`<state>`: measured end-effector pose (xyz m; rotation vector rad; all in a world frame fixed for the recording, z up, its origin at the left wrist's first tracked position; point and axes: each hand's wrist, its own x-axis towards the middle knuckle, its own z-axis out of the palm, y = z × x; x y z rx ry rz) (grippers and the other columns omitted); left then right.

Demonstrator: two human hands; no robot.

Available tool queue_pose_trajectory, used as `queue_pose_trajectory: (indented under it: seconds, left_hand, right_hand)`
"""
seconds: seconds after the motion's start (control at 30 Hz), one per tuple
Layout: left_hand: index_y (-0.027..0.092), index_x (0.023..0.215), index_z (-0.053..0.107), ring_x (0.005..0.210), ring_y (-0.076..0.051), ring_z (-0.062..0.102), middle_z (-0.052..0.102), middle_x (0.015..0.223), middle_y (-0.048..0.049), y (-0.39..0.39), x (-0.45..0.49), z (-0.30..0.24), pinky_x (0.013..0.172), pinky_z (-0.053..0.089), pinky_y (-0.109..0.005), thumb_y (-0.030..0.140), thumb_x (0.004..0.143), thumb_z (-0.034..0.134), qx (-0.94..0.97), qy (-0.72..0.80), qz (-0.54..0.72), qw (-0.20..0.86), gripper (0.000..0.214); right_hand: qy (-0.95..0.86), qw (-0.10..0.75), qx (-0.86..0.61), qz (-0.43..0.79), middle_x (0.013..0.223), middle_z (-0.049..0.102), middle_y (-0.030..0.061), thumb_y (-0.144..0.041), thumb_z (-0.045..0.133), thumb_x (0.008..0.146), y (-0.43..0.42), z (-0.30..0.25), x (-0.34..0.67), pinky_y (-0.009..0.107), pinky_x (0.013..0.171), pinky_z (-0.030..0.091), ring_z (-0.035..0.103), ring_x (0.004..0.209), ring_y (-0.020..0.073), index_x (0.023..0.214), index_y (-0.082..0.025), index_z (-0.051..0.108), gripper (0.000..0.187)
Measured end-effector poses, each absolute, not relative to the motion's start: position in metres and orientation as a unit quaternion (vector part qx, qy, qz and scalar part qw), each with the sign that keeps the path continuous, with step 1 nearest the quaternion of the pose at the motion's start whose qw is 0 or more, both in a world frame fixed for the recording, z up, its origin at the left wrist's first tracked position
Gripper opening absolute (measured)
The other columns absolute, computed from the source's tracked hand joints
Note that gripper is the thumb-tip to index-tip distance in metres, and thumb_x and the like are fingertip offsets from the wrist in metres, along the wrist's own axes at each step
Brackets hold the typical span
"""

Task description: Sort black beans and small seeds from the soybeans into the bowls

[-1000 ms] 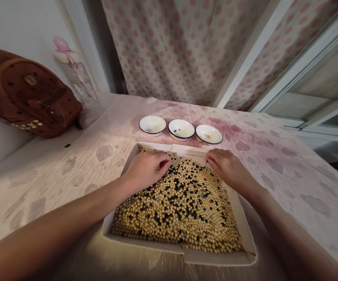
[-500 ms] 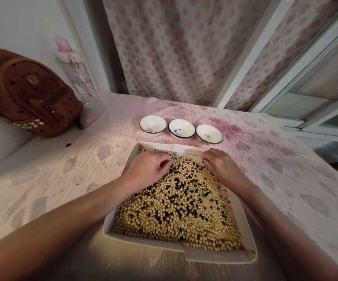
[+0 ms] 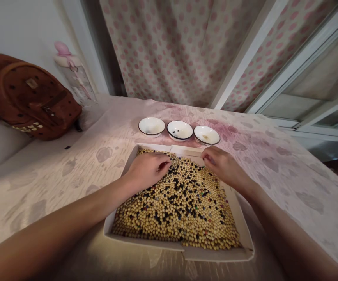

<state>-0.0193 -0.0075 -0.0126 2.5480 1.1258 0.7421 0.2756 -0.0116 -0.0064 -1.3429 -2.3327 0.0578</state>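
Observation:
A shallow white cardboard box point(image 3: 247, 242) holds a thick layer of small round beads point(image 3: 183, 203), mostly tan, with many black and a few red, green and blue ones. Over the box's far left part is my left hand point(image 3: 149, 168), fingers curled and tips pressed together at the beads. My right hand point(image 3: 220, 162) is at the far right corner, thumb and fingertips pinched just above the beads. Whatever either pinch holds is too small or hidden to make out.
Beyond the box stand three white dark-rimmed bowls: a left bowl point(image 3: 151, 127), a middle bowl point(image 3: 183, 134) with a few black beads, and a right bowl point(image 3: 212, 138) with a few tan ones. A brown backpack point(image 3: 31, 97) and a bottle point(image 3: 76, 76) are at the left.
My right hand has lifted slightly at the far right corner, its pinch staying closed. The left hand keeps its place. The whole view has shifted a little.

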Motion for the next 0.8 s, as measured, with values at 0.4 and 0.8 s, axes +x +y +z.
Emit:
queue_pose_trajectory:
  seconds: [0.4, 0.8]
  left_hand:
    - [0.022, 0.087, 0.074, 0.068, -0.016, 0.064, 0.075, 0.08, -0.0002, -0.01, -0.016, -0.011, 0.063, 0.042, -0.029, 0.022, 0.095, 0.056, 0.878, 0.393, 0.242, 0.127, 0.02]
    - [0.023, 0.087, 0.074, 0.071, -0.018, 0.068, 0.076, 0.082, -0.0005, -0.009, -0.017, -0.011, 0.064, 0.045, -0.03, 0.022, 0.095, 0.056, 0.877, 0.395, 0.239, 0.134, 0.019]
  right_hand:
    - [-0.723, 0.351, -0.595, -0.03, 0.084, 0.07, 0.0049, -0.019, 0.054, 0.079, 0.056, -0.016, 0.312, 0.032, 0.071, 0.048, 0.064, 0.074, 0.0193, 0.084, -0.021, 0.064, 0.012]
    - [-0.72, 0.337, -0.607, 0.002, 0.086, 0.072, 0.0048, -0.021, 0.051, 0.083, 0.03, -0.007, 0.306, 0.032, 0.072, 0.048, 0.065, 0.075, 0.019, 0.089, -0.021, 0.067, 0.017]
